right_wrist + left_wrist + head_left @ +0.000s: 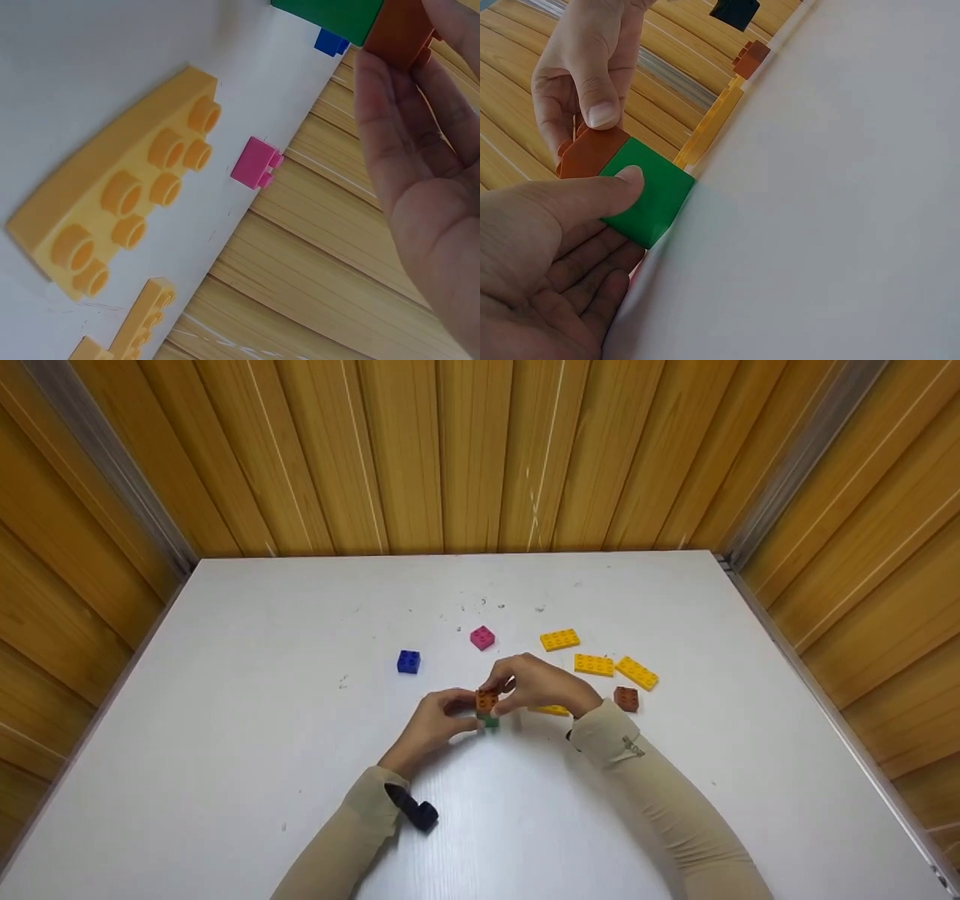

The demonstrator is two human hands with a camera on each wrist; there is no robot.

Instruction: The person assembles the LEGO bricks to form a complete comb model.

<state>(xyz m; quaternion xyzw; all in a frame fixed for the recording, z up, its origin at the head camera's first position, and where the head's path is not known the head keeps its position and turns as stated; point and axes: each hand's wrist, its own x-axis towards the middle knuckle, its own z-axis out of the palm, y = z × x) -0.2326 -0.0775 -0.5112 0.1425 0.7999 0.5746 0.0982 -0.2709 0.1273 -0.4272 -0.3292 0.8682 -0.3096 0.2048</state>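
An orange-brown brick [487, 701] [592, 154] [397, 31] sits on top of a green brick [490, 721] [651, 196] [334, 16], their faces meeting. My left hand [435, 726] [547, 255] grips the green brick, thumb on its near side and fingers behind. My right hand [544, 684] [592, 67] [427, 135] pinches the orange-brown brick between thumb and fingers. In the left wrist view the green brick's lower edge is at the white table surface.
Beyond the hands lie a blue brick [409, 661] and a pink brick [482, 637] [255, 162]. Several yellow bricks [560, 640] [712, 126] [120, 176] lie to the right, one partly under my right hand. A brown brick [626, 699] [751, 60] is beside my right wrist.
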